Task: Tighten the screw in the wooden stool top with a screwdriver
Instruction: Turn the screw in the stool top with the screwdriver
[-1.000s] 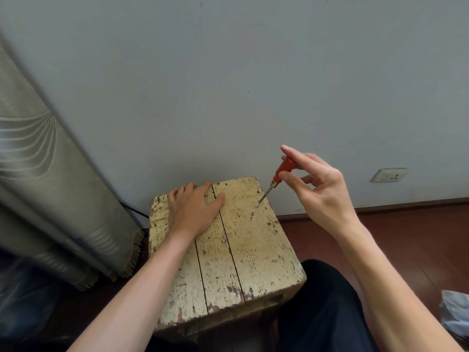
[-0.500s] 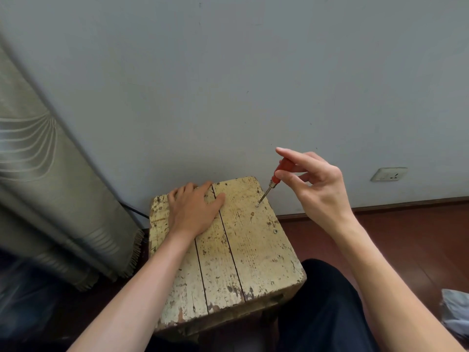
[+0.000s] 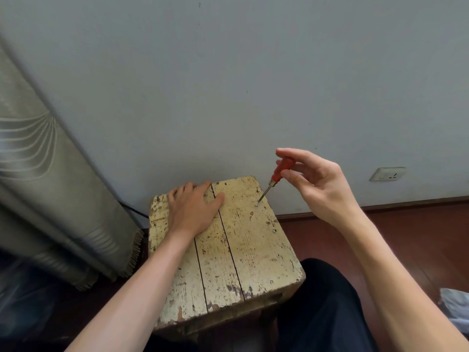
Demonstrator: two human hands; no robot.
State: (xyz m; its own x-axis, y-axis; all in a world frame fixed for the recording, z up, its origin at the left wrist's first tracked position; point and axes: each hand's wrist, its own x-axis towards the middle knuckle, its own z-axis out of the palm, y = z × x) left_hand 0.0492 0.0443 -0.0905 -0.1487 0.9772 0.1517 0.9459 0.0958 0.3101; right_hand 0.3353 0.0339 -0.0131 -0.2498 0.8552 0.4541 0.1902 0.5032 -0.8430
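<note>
Left hand (image 3: 193, 212) lies flat on the wooden stool top (image 3: 253, 240), fingers straight and together and the palm across the left and middle planks near the far edge. Over on the right, the right hand (image 3: 317, 184) pinches the red-handled screwdriver (image 3: 278, 171). The thumb is under the handle, the index finger reaches over its top, and the other fingers are loosely curled behind. The tool leans, handle up and to the right, with the thin metal shaft running down-left. Its tip sits on the screw (image 3: 257, 204) in the right plank, close to the far right corner of the stool. Another small screw head (image 3: 274, 231) shows nearer along that same plank. The paint is chipped and worn all over. A patterned curtain (image 3: 38, 174) hangs left of the stool, a black cable (image 3: 134, 210) runs behind it, and a wall socket (image 3: 387, 174) sits low on the right. A dark trouser leg (image 3: 330, 301) is just beside the stool's near corner.
</note>
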